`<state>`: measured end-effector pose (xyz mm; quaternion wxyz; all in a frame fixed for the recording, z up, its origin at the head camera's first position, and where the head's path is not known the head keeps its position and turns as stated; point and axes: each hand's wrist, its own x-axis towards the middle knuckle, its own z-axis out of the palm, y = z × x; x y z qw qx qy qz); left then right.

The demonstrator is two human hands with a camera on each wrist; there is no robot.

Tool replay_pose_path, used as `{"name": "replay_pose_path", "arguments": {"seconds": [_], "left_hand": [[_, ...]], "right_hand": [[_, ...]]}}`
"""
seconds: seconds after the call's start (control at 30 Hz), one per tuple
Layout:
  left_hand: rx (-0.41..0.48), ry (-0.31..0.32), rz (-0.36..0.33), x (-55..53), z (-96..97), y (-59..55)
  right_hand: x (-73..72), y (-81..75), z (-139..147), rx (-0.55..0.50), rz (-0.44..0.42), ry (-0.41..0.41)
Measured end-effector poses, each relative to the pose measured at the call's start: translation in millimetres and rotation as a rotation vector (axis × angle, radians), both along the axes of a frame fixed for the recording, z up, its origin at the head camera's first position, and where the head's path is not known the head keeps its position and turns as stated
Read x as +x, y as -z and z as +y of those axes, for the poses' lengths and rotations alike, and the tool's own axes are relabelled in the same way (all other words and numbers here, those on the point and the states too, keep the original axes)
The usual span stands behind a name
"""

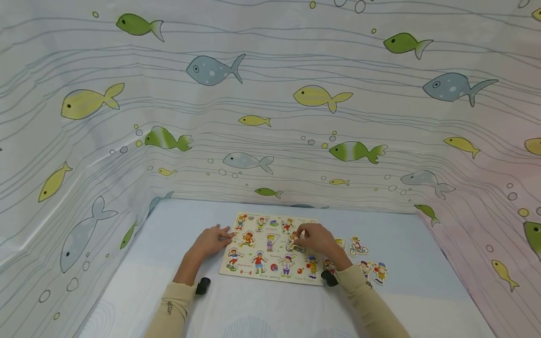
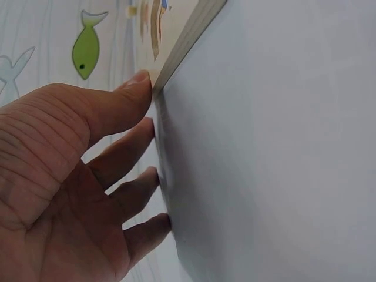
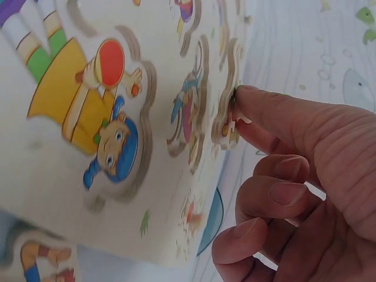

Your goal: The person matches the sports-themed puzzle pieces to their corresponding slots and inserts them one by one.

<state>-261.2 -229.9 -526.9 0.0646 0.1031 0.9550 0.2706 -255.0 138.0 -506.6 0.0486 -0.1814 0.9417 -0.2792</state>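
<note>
A wooden puzzle board (image 1: 264, 253) with pictures of children at sport lies on the table. My right hand (image 1: 314, 238) is over its right half. Between thumb and forefinger it pinches a puzzle piece (image 3: 225, 126), seen nearly edge-on at the board's surface; its picture is mostly hidden. The other right fingers curl loosely. Nearer the right wrist camera, a blue-haired table-tennis player (image 3: 100, 106) shows on the board. My left hand (image 1: 211, 243) rests by the board's left side, fingers spread. Its thumb (image 2: 126, 108) touches the board's edge, and the fingertips rest on the table.
Several loose puzzle pieces lie right of the board, among them a cyclist (image 1: 358, 246) and a blue-haired player (image 1: 380, 273). Some are partly hidden by the right forearm. The pale tabletop (image 1: 270, 312) extends in front of the board. A fish-patterned curtain (image 1: 279, 141) surrounds the table's back and sides.
</note>
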Motion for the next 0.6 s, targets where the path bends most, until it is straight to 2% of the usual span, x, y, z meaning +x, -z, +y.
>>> {"name": "replay_pose_path", "arguments": {"seconds": [0.27, 0.6], "left_hand": [[0.014, 0.001, -0.003, 0.1, 0.0, -2.8], [-0.003, -0.017, -0.018, 0.4, -1.3, -0.6]], "right_hand": [[-3.2, -1.5, -20, -0.037, 0.030, -0.057], [-11.4, -2.1, -47, -0.021, 0.053, -0.088]]}}
